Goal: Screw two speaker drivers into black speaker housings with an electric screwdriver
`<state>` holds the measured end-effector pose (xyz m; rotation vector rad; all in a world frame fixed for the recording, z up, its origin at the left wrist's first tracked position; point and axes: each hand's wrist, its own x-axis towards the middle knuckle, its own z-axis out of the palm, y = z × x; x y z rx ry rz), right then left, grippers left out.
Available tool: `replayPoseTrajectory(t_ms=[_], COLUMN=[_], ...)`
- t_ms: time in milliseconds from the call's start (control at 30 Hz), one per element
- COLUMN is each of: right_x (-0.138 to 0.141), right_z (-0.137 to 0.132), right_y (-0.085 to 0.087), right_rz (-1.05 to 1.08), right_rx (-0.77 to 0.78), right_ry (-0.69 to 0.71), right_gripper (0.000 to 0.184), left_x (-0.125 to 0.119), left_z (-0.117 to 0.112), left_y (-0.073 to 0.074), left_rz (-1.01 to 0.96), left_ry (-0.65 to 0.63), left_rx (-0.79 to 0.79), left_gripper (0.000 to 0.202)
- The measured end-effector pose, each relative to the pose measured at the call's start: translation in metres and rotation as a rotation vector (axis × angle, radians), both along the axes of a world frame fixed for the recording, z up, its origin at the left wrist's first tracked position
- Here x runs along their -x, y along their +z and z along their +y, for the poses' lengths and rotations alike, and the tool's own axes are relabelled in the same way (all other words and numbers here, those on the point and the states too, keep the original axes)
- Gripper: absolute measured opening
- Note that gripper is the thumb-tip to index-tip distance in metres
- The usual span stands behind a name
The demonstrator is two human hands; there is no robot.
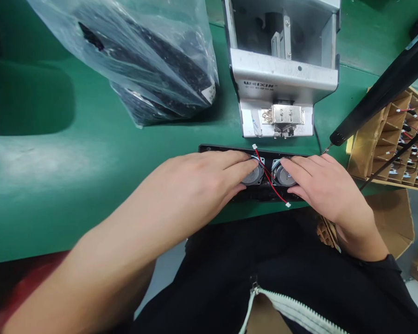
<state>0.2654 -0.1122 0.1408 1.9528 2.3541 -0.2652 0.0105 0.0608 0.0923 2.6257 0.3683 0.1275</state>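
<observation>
A long black plastic housing lies on the green bench close to its front edge. Two small round speakers sit side by side in it: the left speaker and the right speaker. My left hand grips the left speaker, fingers on its top and left side, thumb lower down. The right speaker is held the same way from the right by my right hand. Red and black wires cross between the speakers, with a white plug at each end. My hands cover both ends of the housing.
Behind the housing stands a metal screw feeder. A black electric screwdriver slants in from the right, its bit near my right hand. A divided cardboard box with wired parts is at right. Dark parts fill a clear plastic bag at back left.
</observation>
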Motion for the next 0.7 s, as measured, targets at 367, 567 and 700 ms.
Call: replayPoseTrajectory(t_ms=[367,567,700], right_x=[-0.008,-0.002,0.000], right_z=[-0.004,-0.003,-0.003], right_y=[-0.017,-0.011,-0.009], right_rz=[0.122,0.076,0.065], right_rx=[-0.061,0.005,-0.006], right_ry=[0.056,0.016,0.018], right_gripper=[0.032,0.037,0.036], left_x=[0.000,-0.002,-0.002], left_z=[0.007,0.008,0.008], left_y=[-0.005,-0.005,-0.003], left_rz=[-0.028,-0.010,-0.011], left_ry=[-0.025,-0.040,-0.041], left_rx=[0.016,-0.013,-0.003], left_gripper=[0.048,0.051,0.048])
